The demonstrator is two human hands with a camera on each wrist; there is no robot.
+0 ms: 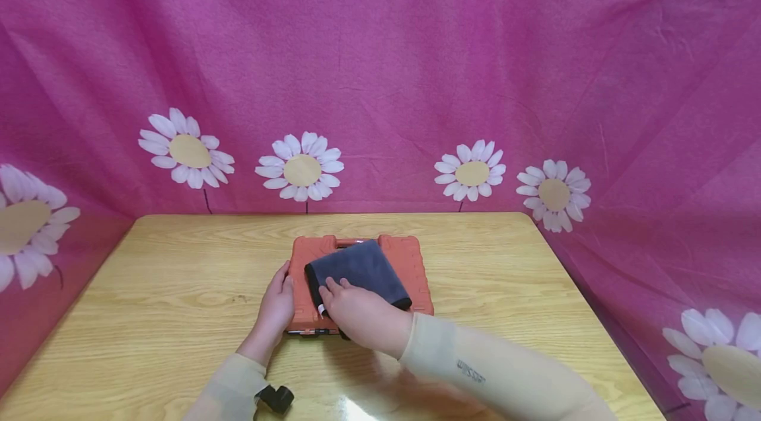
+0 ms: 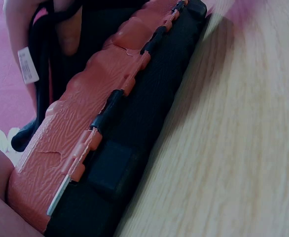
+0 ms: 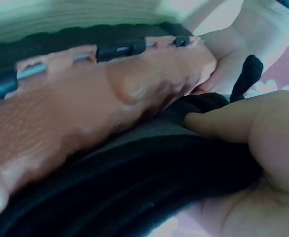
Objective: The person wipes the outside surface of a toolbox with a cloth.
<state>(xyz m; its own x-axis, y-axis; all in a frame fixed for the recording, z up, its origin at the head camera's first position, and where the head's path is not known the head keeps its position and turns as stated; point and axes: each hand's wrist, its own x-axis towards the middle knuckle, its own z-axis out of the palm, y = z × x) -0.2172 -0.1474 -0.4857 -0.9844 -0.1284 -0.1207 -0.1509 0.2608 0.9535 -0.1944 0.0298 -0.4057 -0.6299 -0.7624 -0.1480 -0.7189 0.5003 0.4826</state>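
Note:
An orange hard case (image 1: pixel 306 249) with a black base lies flat on the wooden table, its hinged edge towards me. On its lid is a folded dark grey cloth (image 1: pixel 362 269) with black edging, turned at an angle; a small white tag (image 2: pixel 28 65) hangs from its edge. My left hand (image 1: pixel 278 302) rests along the case's left side, fingers pointing away from me. With my right hand (image 1: pixel 362 315) I pinch the near left part of the cloth, the thumb (image 3: pixel 218 123) on one face and other fingers on the opposite one.
The case's handle (image 1: pixel 351 242) is on the far side. A black wrist camera (image 1: pixel 276 399) is strapped to my left sleeve. Beyond the table (image 1: pixel 196 275) hangs a pink curtain (image 1: pixel 380 77) printed with white daisies, also closing off both sides.

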